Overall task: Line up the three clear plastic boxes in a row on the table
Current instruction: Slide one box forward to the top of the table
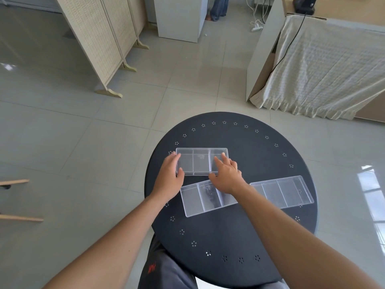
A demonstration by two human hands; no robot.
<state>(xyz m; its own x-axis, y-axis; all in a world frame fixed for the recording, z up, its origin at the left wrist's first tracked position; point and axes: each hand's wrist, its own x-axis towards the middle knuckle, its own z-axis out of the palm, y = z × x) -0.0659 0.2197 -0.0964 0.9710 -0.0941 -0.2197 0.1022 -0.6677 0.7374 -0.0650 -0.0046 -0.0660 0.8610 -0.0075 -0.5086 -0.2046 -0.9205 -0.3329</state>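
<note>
Three clear plastic boxes, each split into three compartments, lie on a round black table (231, 232). The far box (201, 161) sits square to me at the table's upper left. My left hand (169, 178) grips its left end, and my right hand (226, 176) holds its right end with fingers over the rim. Below it lies the middle box (205, 198), tilted slightly, partly hidden under my right wrist. The right box (282, 192) rests near the table's right edge, tilted the same way.
The table's near half and far rim are bare, ringed with small hole clusters. Around it lies tiled floor, with a folding screen (100, 42) at far left, a cloth-covered piece of furniture (325, 65) at far right, and someone's legs (217, 7) at the back.
</note>
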